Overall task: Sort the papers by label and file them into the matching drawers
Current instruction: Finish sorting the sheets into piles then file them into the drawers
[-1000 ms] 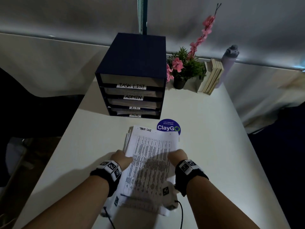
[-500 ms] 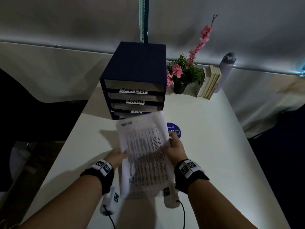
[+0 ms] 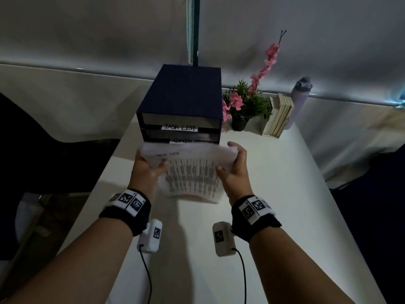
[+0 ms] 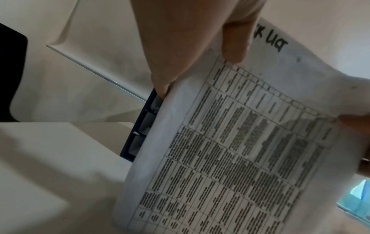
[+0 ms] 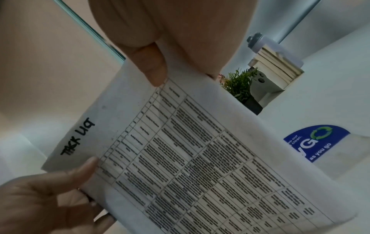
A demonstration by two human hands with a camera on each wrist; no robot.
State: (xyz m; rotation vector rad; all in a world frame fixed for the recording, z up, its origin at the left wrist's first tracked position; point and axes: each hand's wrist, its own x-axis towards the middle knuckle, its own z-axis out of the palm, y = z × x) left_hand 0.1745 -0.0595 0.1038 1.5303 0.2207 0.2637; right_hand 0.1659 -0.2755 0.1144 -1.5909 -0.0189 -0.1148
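Observation:
A stack of printed papers marked "TASK LIST" by hand hangs in the air just in front of the dark blue drawer unit. My left hand pinches its left edge, thumb on top. My right hand grips the right edge, thumb on the sheet. The same papers fill both wrist views. The unit's upper drawers carry labels "TASK LIST" and "ADMIN"; the lower drawers are hidden behind the papers.
On the white table, right of the drawer unit, stand a potted plant with pink flowers, a few books and a lilac bottle. A blue round sticker lies on the table under the papers. Dark floor borders both table sides.
Both hands have lifted the stack off the table and carried it forward and up, from lying flat near me to hanging in front of the drawer unit's lower drawers.

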